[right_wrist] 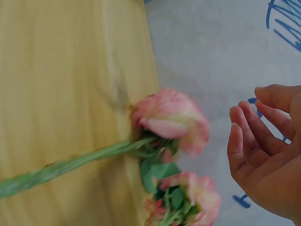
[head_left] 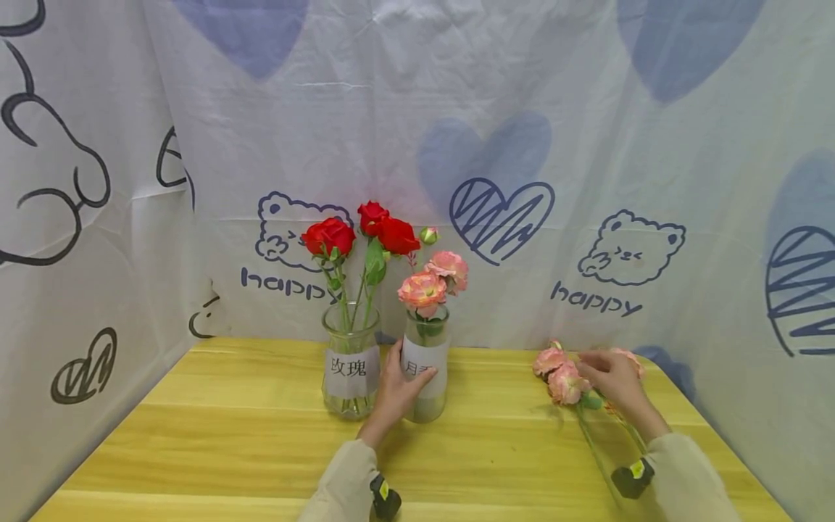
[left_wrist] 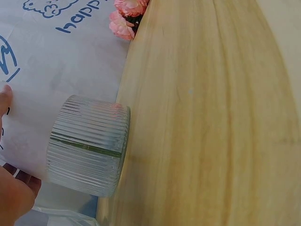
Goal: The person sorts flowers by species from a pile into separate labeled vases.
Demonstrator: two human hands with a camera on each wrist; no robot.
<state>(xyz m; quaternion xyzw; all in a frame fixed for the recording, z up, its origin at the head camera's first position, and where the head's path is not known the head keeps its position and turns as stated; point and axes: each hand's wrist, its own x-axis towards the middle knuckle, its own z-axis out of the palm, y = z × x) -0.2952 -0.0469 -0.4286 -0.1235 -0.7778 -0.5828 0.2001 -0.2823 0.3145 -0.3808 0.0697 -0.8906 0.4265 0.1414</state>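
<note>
My left hand (head_left: pixel 395 391) grips a glass vase (head_left: pixel 427 412) with a white paper label, its thumb across the front and fingers round the left side. Pink flowers (head_left: pixel 422 291) and a small bud stand in this vase. Seen in the left wrist view, the vase's lower part (left_wrist: pixel 89 146) is ribbed, with a green stem inside. My right hand (head_left: pixel 616 383) hovers by loose pink flowers (head_left: pixel 566 383) lying at the table's right. In the right wrist view its fingers (right_wrist: pixel 256 136) are loosely bent and hold nothing, apart from the pink blossoms (right_wrist: pixel 174 117).
Left of the held vase stands another labelled glass vase (head_left: pixel 351 406) with red roses (head_left: pixel 330 236). Both stand on a yellow wood-grain table (head_left: pixel 248 435). A white printed cloth (head_left: pixel 509 87) hangs behind the table and along the sides.
</note>
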